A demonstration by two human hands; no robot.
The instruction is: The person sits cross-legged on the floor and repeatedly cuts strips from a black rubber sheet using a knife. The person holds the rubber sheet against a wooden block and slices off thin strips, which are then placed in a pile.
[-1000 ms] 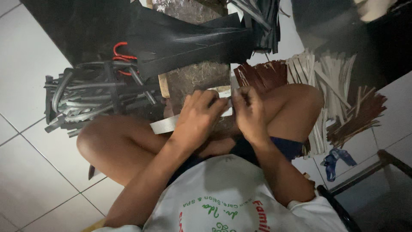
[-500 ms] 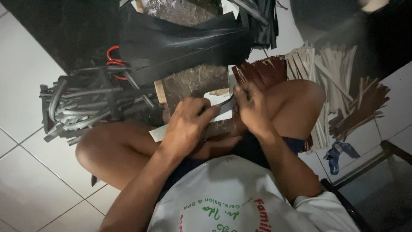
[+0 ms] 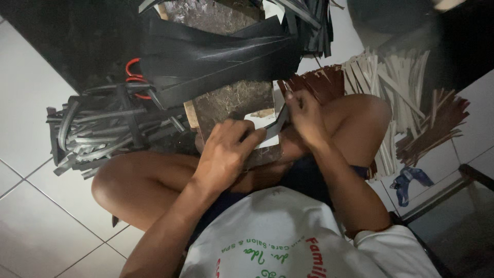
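A dark strip (image 3: 277, 122) lies across a worn wooden block (image 3: 234, 105) between the seated person's knees. The left hand (image 3: 224, 152) grips its near end, and the right hand (image 3: 304, 116) pinches the far end. Black rubber sheets (image 3: 216, 56) drape over the block's far side, cut black strips (image 3: 103, 131) are piled to the left, and pale and brown strips (image 3: 396, 82) lie to the right.

Worn wooden block (image 3: 231, 103) sits btwn knees; wide black rubber sheet (image 3: 216, 62) lies on its far end, bundle of grey rubber strips (image 3: 103, 128) left, pale cane strips (image 3: 391, 87) right.
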